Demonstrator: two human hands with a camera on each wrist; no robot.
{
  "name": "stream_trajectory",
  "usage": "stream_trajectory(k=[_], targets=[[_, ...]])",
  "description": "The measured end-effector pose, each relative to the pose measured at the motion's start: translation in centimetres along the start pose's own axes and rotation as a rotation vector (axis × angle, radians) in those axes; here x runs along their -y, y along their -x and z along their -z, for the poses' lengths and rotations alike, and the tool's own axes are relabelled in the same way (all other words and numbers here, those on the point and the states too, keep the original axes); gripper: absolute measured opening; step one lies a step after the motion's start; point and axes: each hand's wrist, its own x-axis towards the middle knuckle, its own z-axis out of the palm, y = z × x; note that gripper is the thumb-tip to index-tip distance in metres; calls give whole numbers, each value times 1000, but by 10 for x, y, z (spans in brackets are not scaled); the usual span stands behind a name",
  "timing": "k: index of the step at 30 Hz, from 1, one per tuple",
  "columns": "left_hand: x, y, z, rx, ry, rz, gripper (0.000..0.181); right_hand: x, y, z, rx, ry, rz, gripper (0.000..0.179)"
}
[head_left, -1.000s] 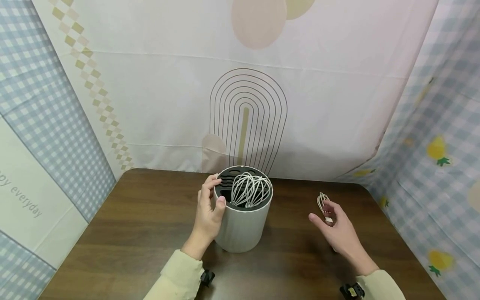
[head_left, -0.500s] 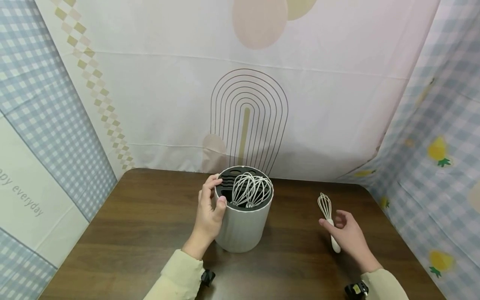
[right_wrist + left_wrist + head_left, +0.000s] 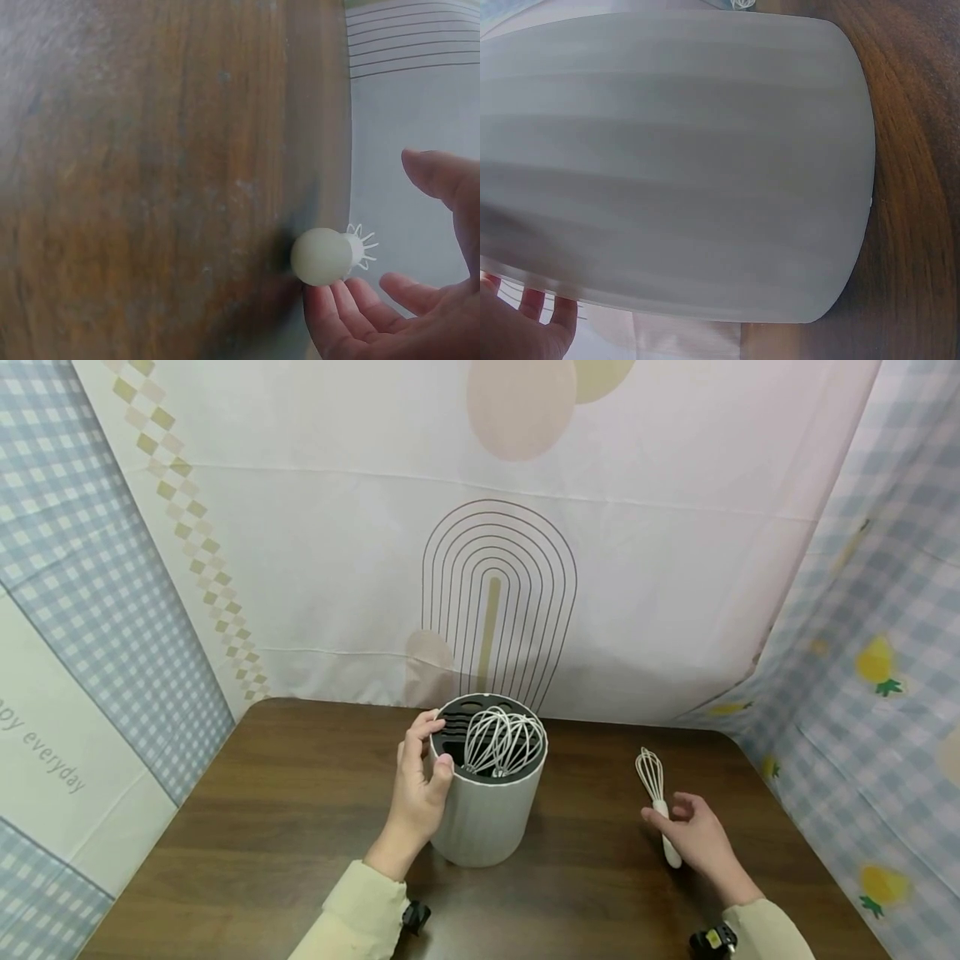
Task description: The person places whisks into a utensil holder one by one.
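Observation:
A pale grey, ribbed utensil holder (image 3: 483, 822) stands upright on the table, its black slotted insert (image 3: 452, 724) on top. Two wire whisk heads (image 3: 502, 741) stick up from that insert; their handles are hidden inside. My left hand (image 3: 410, 789) grips the holder's left side, fingertips and thumb at the rim. To the right, a small whisk (image 3: 672, 855) with a white handle lies on the table, wires pointing away from me. My right hand (image 3: 701, 839) is beside its handle. In the right wrist view the fingers are close under the handle end (image 3: 321, 256), and the thumb stands well apart.
The brown wooden table (image 3: 300, 827) has its far edge against a pale patterned cloth backdrop (image 3: 337, 568). Checked cloths hang on the left (image 3: 150, 635) and right (image 3: 847, 760).
My right hand has drawn back toward me and slightly right from over the small whisk, so its handle now shows. The left hand and utensil holder stay in place.

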Motion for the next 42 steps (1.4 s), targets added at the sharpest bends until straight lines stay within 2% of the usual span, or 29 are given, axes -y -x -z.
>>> stream_trajectory(k=[10, 14, 18, 23, 31, 38, 42], targets=[[0, 1, 1, 2, -2, 9, 46, -10, -7, -3, 21, -9, 27, 60], [0, 2, 1, -6, -10, 11, 47, -13, -8, -3, 44, -55, -12, 52], [0, 2, 0, -5, -10, 13, 47, -14, -8, -3, 50, -83, -53, 50], [0, 1, 1, 6, 0, 18, 47, -16, -8, -2, 41, -110, -50, 52], [0, 1, 0, 12, 6, 12, 47, -12, -5, -1, 59, -256, -34, 57], [1, 2, 1, 10, 3, 9, 46, 3, -3, -2, 137, -452, -21, 54], [0, 1, 0, 8, 0, 9, 46, 20, 0, -2, 133, -494, -11, 54]])
